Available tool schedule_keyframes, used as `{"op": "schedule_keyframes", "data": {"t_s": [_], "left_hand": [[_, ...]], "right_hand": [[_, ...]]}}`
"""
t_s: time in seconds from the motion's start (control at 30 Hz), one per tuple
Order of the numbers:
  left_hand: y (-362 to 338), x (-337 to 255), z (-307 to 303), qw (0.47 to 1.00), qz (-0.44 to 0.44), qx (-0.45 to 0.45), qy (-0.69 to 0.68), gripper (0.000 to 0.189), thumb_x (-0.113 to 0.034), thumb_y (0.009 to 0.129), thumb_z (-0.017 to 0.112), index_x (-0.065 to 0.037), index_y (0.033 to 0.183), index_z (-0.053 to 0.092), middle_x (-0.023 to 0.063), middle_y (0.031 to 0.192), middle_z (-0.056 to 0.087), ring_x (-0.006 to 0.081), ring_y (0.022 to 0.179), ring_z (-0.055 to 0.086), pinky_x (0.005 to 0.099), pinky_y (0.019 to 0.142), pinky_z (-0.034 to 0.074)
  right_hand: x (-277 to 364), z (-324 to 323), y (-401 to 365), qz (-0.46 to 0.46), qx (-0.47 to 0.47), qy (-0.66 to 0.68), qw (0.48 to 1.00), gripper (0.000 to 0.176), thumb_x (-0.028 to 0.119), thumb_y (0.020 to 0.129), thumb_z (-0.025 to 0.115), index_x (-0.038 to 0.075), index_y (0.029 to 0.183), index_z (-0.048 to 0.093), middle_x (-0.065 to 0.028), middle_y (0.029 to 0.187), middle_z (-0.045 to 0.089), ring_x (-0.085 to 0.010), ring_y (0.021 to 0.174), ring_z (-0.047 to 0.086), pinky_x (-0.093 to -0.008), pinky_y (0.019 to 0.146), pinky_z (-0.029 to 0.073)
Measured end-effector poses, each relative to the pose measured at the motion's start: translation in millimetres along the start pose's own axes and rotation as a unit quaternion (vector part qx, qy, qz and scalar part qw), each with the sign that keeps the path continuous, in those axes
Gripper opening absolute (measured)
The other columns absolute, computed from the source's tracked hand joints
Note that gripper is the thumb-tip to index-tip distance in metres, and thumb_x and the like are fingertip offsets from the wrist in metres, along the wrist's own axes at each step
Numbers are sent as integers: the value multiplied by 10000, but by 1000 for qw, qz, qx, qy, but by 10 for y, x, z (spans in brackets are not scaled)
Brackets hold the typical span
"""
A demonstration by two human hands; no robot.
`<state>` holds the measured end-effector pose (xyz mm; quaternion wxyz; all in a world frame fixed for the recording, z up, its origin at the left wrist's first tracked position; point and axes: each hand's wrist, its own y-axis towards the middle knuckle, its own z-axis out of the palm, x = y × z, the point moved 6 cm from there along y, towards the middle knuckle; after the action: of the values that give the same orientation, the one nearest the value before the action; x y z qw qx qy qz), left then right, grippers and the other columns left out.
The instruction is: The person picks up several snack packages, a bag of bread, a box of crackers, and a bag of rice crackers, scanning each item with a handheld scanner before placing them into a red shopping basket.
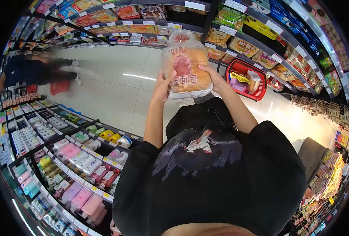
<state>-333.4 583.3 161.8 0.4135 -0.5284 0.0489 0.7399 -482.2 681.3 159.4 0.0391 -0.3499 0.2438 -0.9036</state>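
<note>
I hold a clear bag of sliced bread (186, 67) with red print up in front of me, over the pale tiled floor (111, 86). My left hand (162, 84) grips its left side and lower corner. My right hand (216, 78) grips its right side. The bag's twisted top points away from me, towards the far shelves.
A red shopping basket (261, 84) holding a few packets stands on the floor to the right of the bread. Snack shelves (241, 43) run along the far and right sides, toiletry shelves (76, 157) on my left. Another person (33, 70) stands in the aisle at far left.
</note>
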Motion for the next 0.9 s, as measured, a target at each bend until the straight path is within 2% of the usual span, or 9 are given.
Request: {"op": "schedule_keyframes", "data": {"t_s": [0.13,0.2,0.33,0.4,0.43,0.53,0.63,0.8,0.9], "left_hand": [[352,46,55,999,-8,-15,41,577,-286,814,651,-9,1249,394,111,1088,544,166,970,548,286,792,452],[532,46,-26,985,-58,-74,147,638,-366,816,632,-2,1270,371,123,1111,538,172,980,547,298,810,445],[901,-89,9,985,-104,-41,135,696,-414,811,618,-2,1299,341,132,1175,506,185,1006,541,306,848,430],[1129,-157,152,987,-71,67,131,730,-392,806,626,-2,1327,295,141,1220,477,197,1048,525,306,888,414],[1202,-275,229,986,-2,64,156,652,-362,827,603,-19,1316,343,118,1223,489,189,1104,493,300,931,394],[1513,-210,126,991,12,65,118,626,-321,811,628,-14,1293,371,121,1195,514,187,1074,521,302,904,420],[1616,-208,-36,997,-53,56,9,605,-288,796,644,-11,1272,394,124,1158,544,187,1031,554,300,872,444],[1715,-287,-222,998,-45,30,-36,586,-272,795,640,-4,1259,405,132,1128,564,188,984,581,293,831,468],[1751,-188,-343,993,-98,-12,-61,503,-202,759,685,4,1173,487,118,1039,612,173,889,612,287,782,486]], "right_hand": [[84,-222,262,17,-18,56,998,532,254,800,591,28,1241,399,-133,1118,560,-231,979,590,-361,847,491],[114,-325,408,24,-36,61,997,527,249,805,578,28,1247,395,-138,1122,559,-234,980,592,-363,853,489],[261,-405,790,42,-39,64,996,490,275,811,574,38,1218,437,-126,1115,567,-222,975,595,-349,847,490],[392,-390,999,55,-27,41,997,473,293,815,575,46,1201,459,-118,1103,576,-216,969,598,-345,842,491],[465,-353,1093,65,-40,13,997,470,329,818,574,53,1186,477,-110,1087,587,-210,956,603,-341,838,492],[682,-164,1305,112,-49,-26,992,484,396,823,571,66,1168,499,-100,1065,603,-205,932,613,-343,832,493],[622,-130,1599,146,-31,-17,989,514,452,826,557,75,1170,501,-108,1077,604,-222,928,617,-364,831,493],[607,-142,1922,153,-45,-34,987,512,419,824,559,62,1185,489,-136,1086,597,-258,951,608,-385,832,495],[510,-178,1935,187,-81,-27,979,516,391,823,562,44,1195,477,-157,1098,588,-271,962,603,-394,847,490]]}}
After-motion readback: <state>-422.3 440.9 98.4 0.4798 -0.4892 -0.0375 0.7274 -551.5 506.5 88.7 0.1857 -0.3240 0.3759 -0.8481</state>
